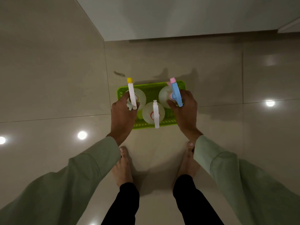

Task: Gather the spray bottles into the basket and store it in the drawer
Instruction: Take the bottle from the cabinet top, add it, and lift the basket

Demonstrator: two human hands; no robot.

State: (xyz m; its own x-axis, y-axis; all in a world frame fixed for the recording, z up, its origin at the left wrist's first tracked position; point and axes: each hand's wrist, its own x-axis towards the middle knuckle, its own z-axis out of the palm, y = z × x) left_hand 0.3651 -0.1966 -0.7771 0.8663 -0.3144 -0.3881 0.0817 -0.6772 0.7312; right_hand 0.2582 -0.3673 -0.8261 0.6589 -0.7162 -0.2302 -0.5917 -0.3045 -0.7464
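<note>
On the tiled floor, green basket point(181, 86) holds 3 bottles; left hand point(123, 111) clamped on the 9 o'clock yellow-tipped sprayer point(131, 95), right hand point(184, 106) on the 3 o'clock blue sprayer point(176, 93) — seat both upright before letting go.

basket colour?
Bright lime green basket, with perforated walls; the head view shows it clearly.

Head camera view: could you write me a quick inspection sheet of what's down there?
Surface: glossy tiled floor, a dark smudge near the basket.
Job's things: green basket on the floor holding three spray bottles: yellow-tipped, white, blue-headed.
Clutter: nothing seen.
Hands: left hand on the yellow-tipped bottle, right hand on the blue-headed one.
Cables: nothing seen.
Surroundings: white cabinet front beyond; bare feet below.
</note>
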